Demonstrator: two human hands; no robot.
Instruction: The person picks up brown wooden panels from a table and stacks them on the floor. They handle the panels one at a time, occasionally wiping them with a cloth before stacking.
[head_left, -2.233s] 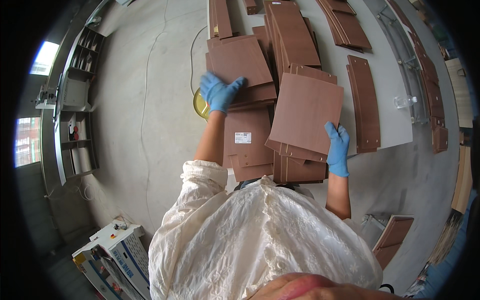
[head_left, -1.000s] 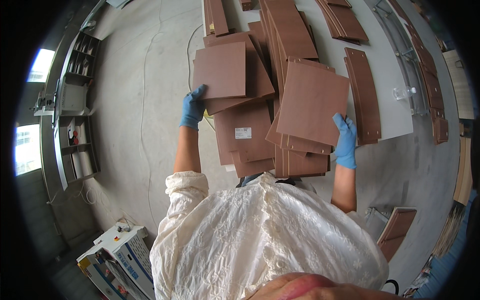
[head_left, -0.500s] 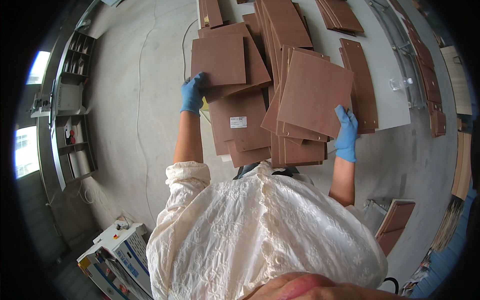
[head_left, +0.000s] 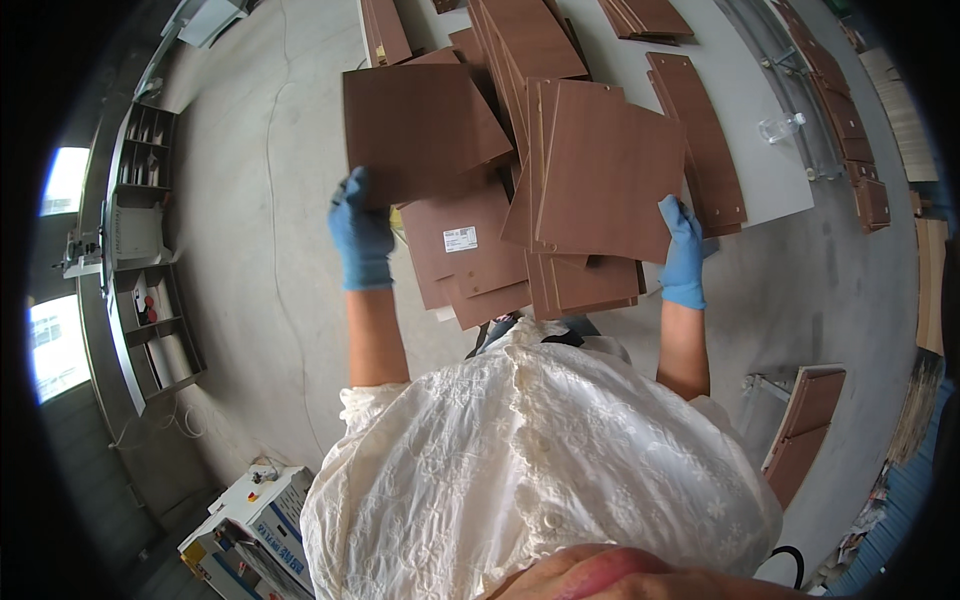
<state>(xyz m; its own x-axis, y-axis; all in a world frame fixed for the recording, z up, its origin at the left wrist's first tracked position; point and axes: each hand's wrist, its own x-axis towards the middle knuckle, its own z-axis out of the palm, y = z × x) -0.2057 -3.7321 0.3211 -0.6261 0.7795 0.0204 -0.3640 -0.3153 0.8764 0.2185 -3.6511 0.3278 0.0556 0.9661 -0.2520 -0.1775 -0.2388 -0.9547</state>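
Observation:
Both my hands wear blue gloves. My left hand (head_left: pixel 361 230) is closed on the near left corner of a brown wood panel (head_left: pixel 408 130), which is raised over other panels in the left stack. Below it lies a brown panel with a white label (head_left: pixel 495 265). On the right, my right hand (head_left: pixel 683 255) pinches the near right corner of another brown panel (head_left: pixel 610 170). This one lies turned at a slight angle over a pile of similar boards (head_left: pixel 600 285). The fingers under both panels are partly hidden.
The panels rest on a white table (head_left: pixel 775 190). On it are narrow brown boards (head_left: pixel 697 140) and a clear plastic bottle (head_left: pixel 782 128). Metal rails with brown boards (head_left: pixel 845 120) run beyond it. Behind my left side stands a white machine (head_left: pixel 250 520); dark shelving (head_left: pixel 150 300) lines the left.
The left panel has been lifted and shifted left and toward me, appearing larger. My right hand has moved slightly nearer and left at its panel's corner. The whole view has shifted a little.

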